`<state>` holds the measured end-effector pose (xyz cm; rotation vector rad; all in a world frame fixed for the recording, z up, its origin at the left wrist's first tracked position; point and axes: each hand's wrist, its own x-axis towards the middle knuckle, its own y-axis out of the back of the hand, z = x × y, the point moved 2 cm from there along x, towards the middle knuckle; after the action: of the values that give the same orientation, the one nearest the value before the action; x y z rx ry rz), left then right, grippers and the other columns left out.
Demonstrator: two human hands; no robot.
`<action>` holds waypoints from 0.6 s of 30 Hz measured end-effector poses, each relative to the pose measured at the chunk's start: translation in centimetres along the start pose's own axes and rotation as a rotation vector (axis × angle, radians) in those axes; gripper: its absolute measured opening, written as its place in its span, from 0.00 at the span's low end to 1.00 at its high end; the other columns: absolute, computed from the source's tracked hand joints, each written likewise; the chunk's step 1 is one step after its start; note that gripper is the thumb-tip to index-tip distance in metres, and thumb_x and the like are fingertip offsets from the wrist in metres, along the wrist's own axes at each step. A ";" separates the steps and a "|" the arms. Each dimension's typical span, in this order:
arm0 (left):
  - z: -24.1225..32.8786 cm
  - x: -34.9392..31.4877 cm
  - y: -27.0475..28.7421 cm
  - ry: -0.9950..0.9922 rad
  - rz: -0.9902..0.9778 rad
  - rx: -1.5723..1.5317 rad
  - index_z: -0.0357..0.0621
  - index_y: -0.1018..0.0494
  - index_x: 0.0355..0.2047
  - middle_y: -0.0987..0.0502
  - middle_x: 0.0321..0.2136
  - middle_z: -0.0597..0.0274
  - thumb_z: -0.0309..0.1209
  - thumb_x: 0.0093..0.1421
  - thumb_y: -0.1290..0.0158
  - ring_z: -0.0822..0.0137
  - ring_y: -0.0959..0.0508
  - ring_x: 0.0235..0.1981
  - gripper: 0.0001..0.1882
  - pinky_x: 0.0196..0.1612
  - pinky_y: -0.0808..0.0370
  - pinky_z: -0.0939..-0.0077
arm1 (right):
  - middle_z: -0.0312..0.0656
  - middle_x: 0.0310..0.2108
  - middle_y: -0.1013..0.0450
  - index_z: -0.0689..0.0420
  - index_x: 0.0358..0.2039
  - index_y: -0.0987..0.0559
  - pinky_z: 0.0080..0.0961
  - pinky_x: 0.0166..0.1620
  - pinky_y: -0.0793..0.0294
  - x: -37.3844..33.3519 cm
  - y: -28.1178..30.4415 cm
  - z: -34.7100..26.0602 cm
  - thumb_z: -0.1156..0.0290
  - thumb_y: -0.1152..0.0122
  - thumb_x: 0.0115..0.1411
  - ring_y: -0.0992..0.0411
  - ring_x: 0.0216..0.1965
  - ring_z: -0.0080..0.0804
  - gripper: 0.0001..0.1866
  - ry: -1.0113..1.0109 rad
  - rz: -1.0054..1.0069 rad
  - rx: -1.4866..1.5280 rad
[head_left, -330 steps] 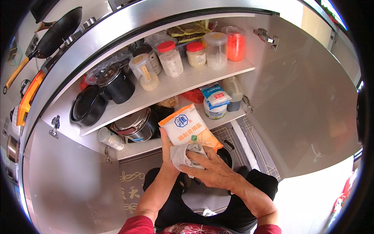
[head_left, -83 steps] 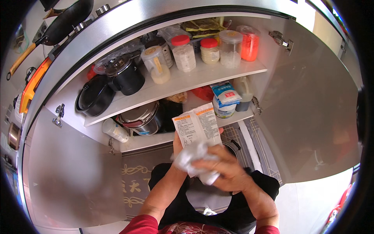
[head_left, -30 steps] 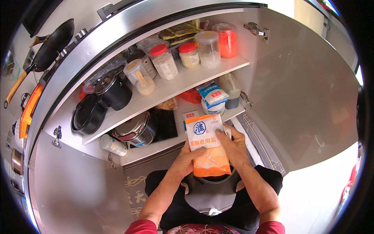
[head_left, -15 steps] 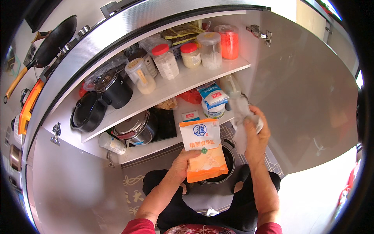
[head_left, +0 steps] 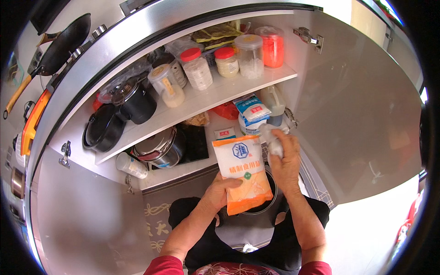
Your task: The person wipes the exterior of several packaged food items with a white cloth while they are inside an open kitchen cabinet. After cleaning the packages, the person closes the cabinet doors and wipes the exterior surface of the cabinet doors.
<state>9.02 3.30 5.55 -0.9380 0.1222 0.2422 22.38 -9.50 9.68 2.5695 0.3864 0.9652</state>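
My left hand grips an orange-and-white salt packet by its left side, thumb across the front. The packet is held upright over a dark pot on the floor mat, hiding most of it. My right hand is closed round a crumpled white cloth, close to the packet's upper right edge. Just beyond the cloth, on the cabinet's lower level, a blue-and-white packet rests on a white tub, with a cloudy plastic jug beside them.
The upper shelf carries several jars, including a red-lidded jar, and black pots. Below stand a steel pressure cooker and a tipped white canister. Open cabinet doors flank me, the right door reaching near my right arm.
My right hand has moved left and slightly down with the cloth, which is now more bunched and nearer the packet. The packet has shifted slightly right in my left hand.
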 end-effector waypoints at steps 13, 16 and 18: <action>0.5 1.4 0.5 -0.237 0.087 -0.206 0.42 0.42 0.59 0.32 0.54 0.52 0.47 0.65 0.59 0.55 0.31 0.55 0.28 0.60 0.38 0.57 | 0.52 0.48 0.38 0.52 0.53 0.28 0.39 0.51 0.35 -3.7 -2.4 -4.4 0.80 0.45 0.42 0.38 0.46 0.52 0.33 0.231 -0.328 0.087; 1.6 0.8 1.0 -0.218 0.122 -0.238 0.42 0.41 0.58 0.31 0.53 0.52 0.51 0.64 0.59 0.54 0.30 0.53 0.30 0.59 0.36 0.57 | 0.50 0.48 0.38 0.44 0.53 0.27 0.41 0.48 0.34 -5.1 -2.7 -5.3 0.73 0.37 0.42 0.38 0.45 0.51 0.32 0.425 -0.403 0.104; 2.1 0.7 1.0 -0.228 0.061 -0.295 0.42 0.41 0.59 0.31 0.53 0.51 0.52 0.64 0.58 0.54 0.29 0.53 0.31 0.58 0.35 0.57 | 0.46 0.47 0.37 0.36 0.51 0.26 0.39 0.44 0.32 -6.3 -3.0 -5.8 0.70 0.33 0.40 0.38 0.43 0.48 0.33 0.568 -0.448 0.060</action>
<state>9.49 5.63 5.87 -1.1932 -0.0979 0.4295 13.55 -7.79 8.84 2.0669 1.0980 1.4924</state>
